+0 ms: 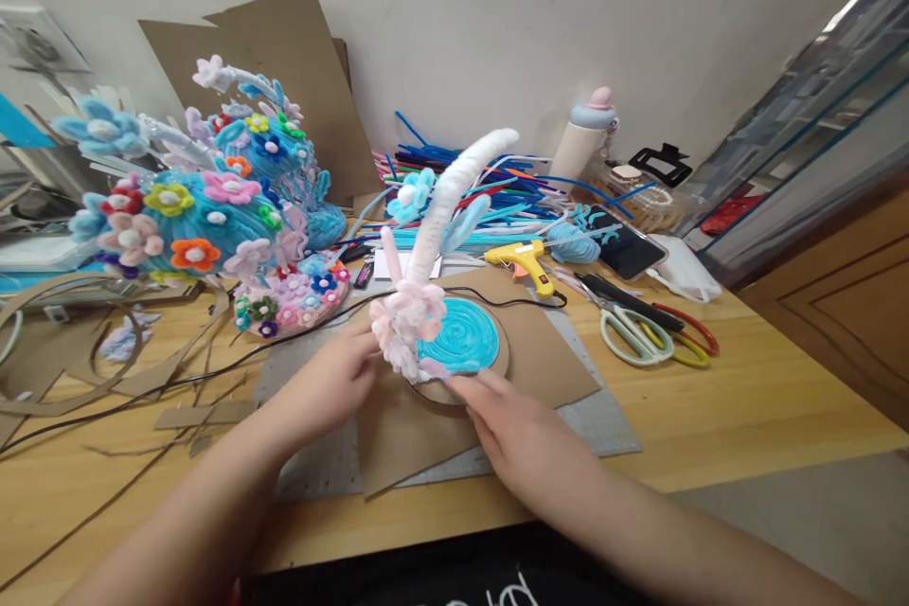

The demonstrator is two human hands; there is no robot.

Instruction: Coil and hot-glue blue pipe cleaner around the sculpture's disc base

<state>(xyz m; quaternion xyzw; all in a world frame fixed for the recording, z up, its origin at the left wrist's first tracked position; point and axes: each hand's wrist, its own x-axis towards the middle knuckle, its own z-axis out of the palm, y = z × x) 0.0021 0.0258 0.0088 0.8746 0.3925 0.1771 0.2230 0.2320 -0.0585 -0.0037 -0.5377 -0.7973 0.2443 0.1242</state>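
Centre of the frame: the round base (504, 358), topped with a blue coil (465, 336), is flanked by both hands. Its pink flowers (408, 311) are met by the left hand (347, 367), fingertips hidden; its near edge is touched by the right hand (529, 431). Whether either grip is closed cannot be told.

Open strip right of the blue disc (465, 336), crowding behind
A hand could pass over the cardboard sheet (550, 346) between disc and scissors (609, 312); the leaning white stalk (446, 194) blocks the disc's left, black cable (560, 301) and yellow glue gun (522, 260) the back.
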